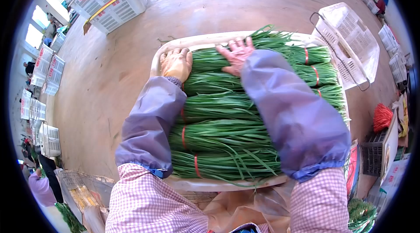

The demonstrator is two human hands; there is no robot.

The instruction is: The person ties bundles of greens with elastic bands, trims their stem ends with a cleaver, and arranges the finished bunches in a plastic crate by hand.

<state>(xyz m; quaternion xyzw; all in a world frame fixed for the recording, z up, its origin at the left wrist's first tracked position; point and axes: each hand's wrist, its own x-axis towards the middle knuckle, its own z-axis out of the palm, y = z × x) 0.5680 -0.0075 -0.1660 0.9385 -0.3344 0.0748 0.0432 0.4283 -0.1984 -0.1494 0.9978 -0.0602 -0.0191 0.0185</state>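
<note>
Bundles of long green chives (218, 134), tied with red bands, lie in rows across a white crate (188, 41) in front of me. My left hand (176, 63), in a tan glove, rests over the far left corner on the ends of the far bundles, its fingers stretched out. On top of the far rows, near the crate's back rim, my right hand (238, 55) lies bare with its fingers spread. Neither hand grips a bundle. Pale cut stem ends show at the crate's right side. My purple sleeves hide parts of the middle rows.
A white crate with a wire handle (348, 42) stands at the right. White crates (111, 3) are stacked at the far left, and more line both walls. A person in purple (41, 187) is at the lower left. Red twine (383, 117) hangs by a dark crate (373, 152).
</note>
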